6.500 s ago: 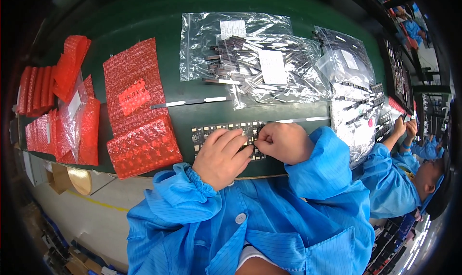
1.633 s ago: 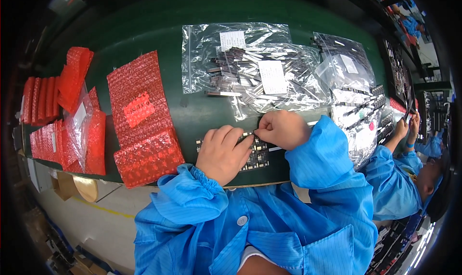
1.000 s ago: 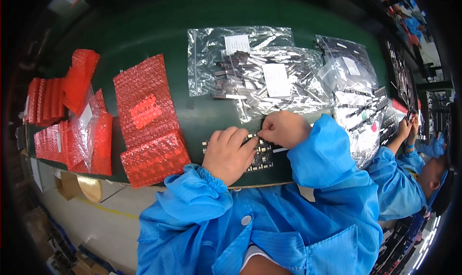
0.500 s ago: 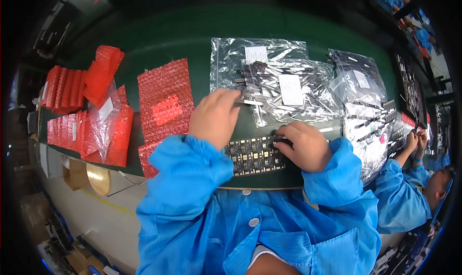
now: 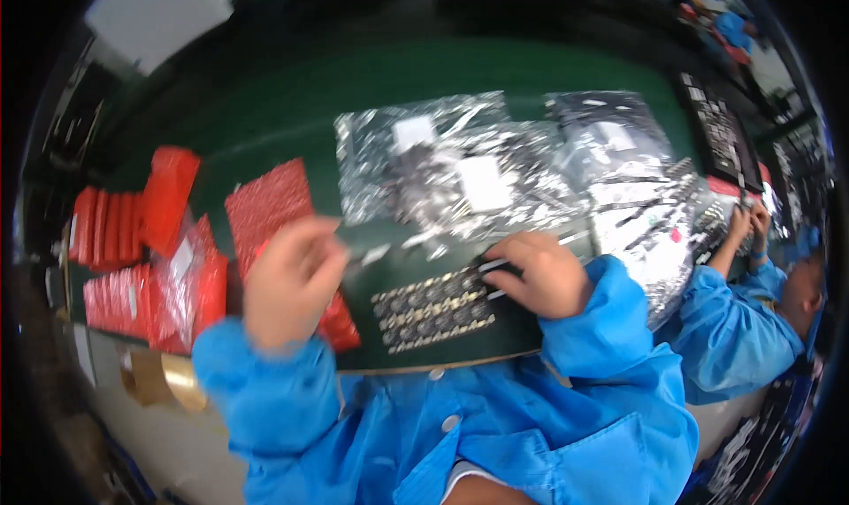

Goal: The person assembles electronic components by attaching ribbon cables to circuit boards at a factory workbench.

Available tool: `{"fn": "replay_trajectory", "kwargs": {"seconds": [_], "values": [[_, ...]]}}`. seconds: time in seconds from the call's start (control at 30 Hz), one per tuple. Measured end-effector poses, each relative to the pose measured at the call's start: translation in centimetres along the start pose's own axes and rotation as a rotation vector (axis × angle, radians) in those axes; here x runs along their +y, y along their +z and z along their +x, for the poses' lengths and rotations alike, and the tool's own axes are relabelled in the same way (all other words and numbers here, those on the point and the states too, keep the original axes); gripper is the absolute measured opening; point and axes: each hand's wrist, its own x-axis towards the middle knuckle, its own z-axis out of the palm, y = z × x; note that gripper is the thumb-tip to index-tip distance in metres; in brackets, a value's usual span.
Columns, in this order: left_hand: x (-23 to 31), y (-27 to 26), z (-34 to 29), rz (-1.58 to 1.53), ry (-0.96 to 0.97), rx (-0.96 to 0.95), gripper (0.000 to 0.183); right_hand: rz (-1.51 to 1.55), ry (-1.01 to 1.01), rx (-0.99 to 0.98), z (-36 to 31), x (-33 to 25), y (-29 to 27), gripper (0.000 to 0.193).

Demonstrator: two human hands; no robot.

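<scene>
A panel of small dark circuit boards (image 5: 433,310) lies flat near the table's front edge, between my two hands. Over its right end, my right hand (image 5: 550,277) is closed with thumb and forefinger on a small dark strip with pale edges (image 5: 497,266). My left hand (image 5: 292,284) is raised in front of the red bubble-wrap bag (image 5: 270,204); motion smears its fingers, so I cannot make out whether they hold anything. A small whitish piece (image 5: 375,255) shows blurred to the right of that hand. Beyond the panel lies a clear bag of thin dark and silvery strips (image 5: 531,164) with a white label.
Red bubble-wrap packs (image 5: 106,231) are stacked at the left beside a clear plastic bag (image 5: 181,275). More bags (image 5: 641,231) with dark strips lie at the right. At far right a co-worker's hands (image 5: 747,226) work beside a dark tray (image 5: 721,133).
My left hand has moved from the clear bag's edge leftward to the red bubble-wrap bag. My right hand stays over the panel's right end. The whole view has tilted and shifted.
</scene>
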Motion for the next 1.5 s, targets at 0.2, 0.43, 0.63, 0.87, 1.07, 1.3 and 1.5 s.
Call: {"fn": "replay_trajectory", "kwargs": {"seconds": [0.2,0.43,0.63,0.87,1.07,1.3,1.5], "values": [[4.8,0.3,-5.4,0.522,0.611,-0.174,0.026,0.266,-0.403,0.169,1.4,-6.2,-3.2,0.033],[5.4,2.2,-5.0,0.369,0.794,-0.27,0.028,0.438,-0.664,0.084,1.1,-7.6,-2.0,0.023],[8.6,-0.2,-4.6,0.247,1.083,-0.37,0.023,0.364,-0.394,0.179,0.9,-7.5,-4.4,0.023],[12.6,2.9,-8.0,0.148,0.843,-0.046,0.033,0.363,0.129,0.682,5.2,-3.7,-10.0,0.06],[5.4,0.6,-8.8,-0.193,1.182,0.258,0.023,0.545,0.218,0.446,4.4,-1.5,-8.0,0.021],[-2.0,3.4,-6.0,0.478,0.604,-0.084,0.02,0.806,0.494,0.045,2.8,-1.7,-3.9,0.017],[-5.6,5.7,-6.4,0.6,0.585,-0.175,0.025,0.89,0.516,-0.079,2.8,-1.9,-2.7,0.017]]}}
